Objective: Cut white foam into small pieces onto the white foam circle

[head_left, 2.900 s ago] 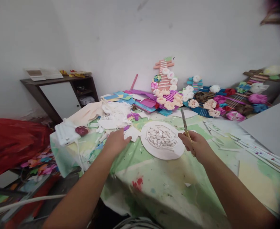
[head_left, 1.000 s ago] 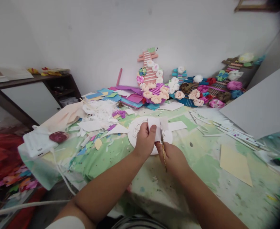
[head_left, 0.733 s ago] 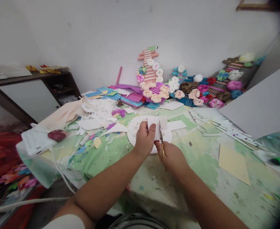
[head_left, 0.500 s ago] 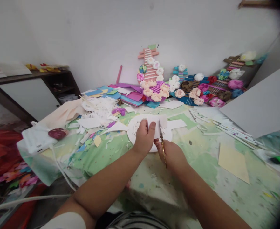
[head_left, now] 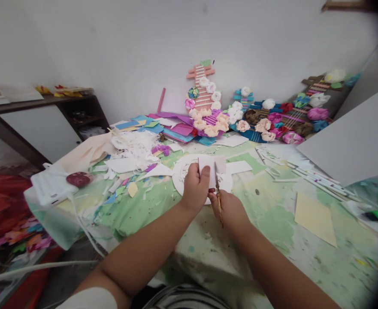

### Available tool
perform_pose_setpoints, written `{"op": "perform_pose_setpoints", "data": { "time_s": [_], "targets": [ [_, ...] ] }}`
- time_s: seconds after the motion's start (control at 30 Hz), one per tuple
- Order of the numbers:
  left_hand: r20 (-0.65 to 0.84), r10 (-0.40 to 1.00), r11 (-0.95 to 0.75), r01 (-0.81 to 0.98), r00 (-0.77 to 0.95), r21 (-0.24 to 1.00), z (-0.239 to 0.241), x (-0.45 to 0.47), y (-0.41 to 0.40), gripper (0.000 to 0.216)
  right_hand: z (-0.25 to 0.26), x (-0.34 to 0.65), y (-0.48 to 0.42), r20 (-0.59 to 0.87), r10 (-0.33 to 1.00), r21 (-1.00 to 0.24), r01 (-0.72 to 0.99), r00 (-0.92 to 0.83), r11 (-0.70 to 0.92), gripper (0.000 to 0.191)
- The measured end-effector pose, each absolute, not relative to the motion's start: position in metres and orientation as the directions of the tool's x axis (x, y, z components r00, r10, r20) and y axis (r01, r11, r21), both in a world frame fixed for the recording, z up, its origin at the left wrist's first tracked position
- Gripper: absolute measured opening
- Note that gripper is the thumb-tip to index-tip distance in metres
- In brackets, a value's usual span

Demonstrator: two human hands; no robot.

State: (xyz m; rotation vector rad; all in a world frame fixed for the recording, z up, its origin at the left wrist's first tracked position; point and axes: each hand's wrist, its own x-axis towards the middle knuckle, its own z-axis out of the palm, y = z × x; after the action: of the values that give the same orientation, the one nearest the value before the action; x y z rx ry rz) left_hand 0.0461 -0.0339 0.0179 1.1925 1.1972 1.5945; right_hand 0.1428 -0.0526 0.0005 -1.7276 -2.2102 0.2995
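Between thumb and fingers, my left hand (head_left: 195, 185) pinches a piece of white paper (head_left: 207, 165) held upright. My right hand (head_left: 230, 210) is closed round the gold handles of a pair of scissors (head_left: 218, 185). The blades point away from me and lie along the paper, with a strip of it to their right. Beneath both hands is a round white plate (head_left: 178, 189) with small white paper bits in it. My fingers hide part of the handles and the paper's lower edge.
White paper shreds (head_left: 135, 150) and coloured scraps lie to the left, near a white power adapter (head_left: 51, 184) with a cable. Flower-decorated crafts (head_left: 204, 98) lean against the wall. Thin white sticks (head_left: 320, 180) and a cream paper sheet (head_left: 314, 219) lie right.
The scissors have shifted very slightly while staying at the paper. Both hands keep nearly the same place, and the left one still holds the paper.
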Motion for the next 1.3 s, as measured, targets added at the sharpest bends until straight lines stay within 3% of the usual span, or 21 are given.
{"op": "perform_pose_setpoints", "data": {
  "time_s": [0.27, 0.73, 0.93, 1.1, 1.3],
  "targets": [
    [0.207, 0.95, -0.228, -0.066, -0.234, 0.971, 0.014, 0.044, -0.032, 0.025, -0.001, 0.144, -0.05, 0.132, 0.969, -0.295, 0.925, -0.209, 0.24, 0.044],
    [0.14, 0.96, -0.178, -0.141, -0.243, 0.974, 0.012, 0.044, -0.027, 0.024, -0.007, 0.143, -0.05, 0.151, 0.965, -0.429, 0.865, -0.214, 0.259, 0.048],
    [0.113, 0.968, -0.171, -0.256, -0.226, 0.951, 0.006, 0.045, -0.021, 0.027, -0.006, 0.152, -0.052, 0.135, 0.964, -0.552, 0.791, -0.228, 0.264, 0.048],
    [0.085, 0.925, -0.224, -0.348, -0.371, 0.91, 0.004, 0.039, -0.011, 0.028, -0.006, 0.154, -0.053, 0.091, 0.963, -0.576, 0.775, -0.255, 0.26, 0.045],
    [0.121, 0.942, -0.214, -0.283, -0.313, 0.935, 0.005, 0.033, -0.013, 0.028, 0.001, 0.162, -0.046, 0.1, 0.995, -0.777, 0.625, 0.0, 0.078, 0.044]
  ]
}}
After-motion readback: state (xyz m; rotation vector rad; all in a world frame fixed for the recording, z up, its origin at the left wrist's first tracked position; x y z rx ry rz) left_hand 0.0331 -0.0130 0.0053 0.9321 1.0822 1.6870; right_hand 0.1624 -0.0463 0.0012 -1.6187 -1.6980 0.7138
